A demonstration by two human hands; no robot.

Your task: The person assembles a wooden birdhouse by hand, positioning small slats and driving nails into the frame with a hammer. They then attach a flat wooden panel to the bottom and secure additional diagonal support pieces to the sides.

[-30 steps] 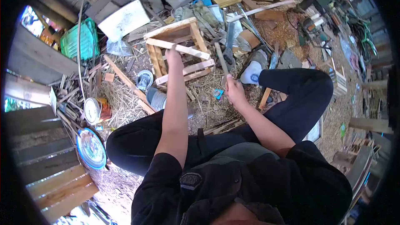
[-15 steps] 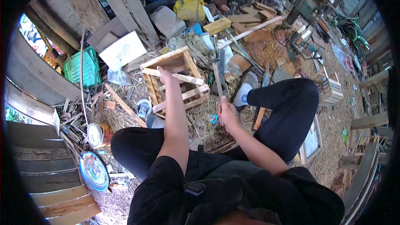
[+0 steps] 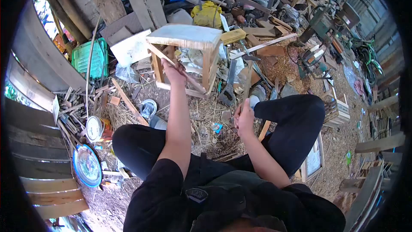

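Note:
A small wooden frame [image 3: 184, 38] with a pale flat top is tilted up in front of me. My left hand [image 3: 174, 72] is closed round a slat on its near side. Beyond the slat, the inside of the frame is partly visible. To the right, my right hand [image 3: 244, 119] is wrapped round the handle of a hammer [image 3: 248, 77], whose head points away from me. A handsaw [image 3: 228, 90] lies on the ground between the frame and the hammer.
A green crate [image 3: 90, 58] stands at the left, above a round blue-rimmed lid [image 3: 87, 165]. A white-topped can [image 3: 94, 129] is beside scrap wood. A slatted crate [image 3: 337, 109] sits right of my knee. A green machine [image 3: 319, 25] stands at the upper right.
The wooden frame has been lifted and turned, so its pale flat side now faces up. My left hand has moved with it. The hammer has shifted slightly right, and the saw is more exposed.

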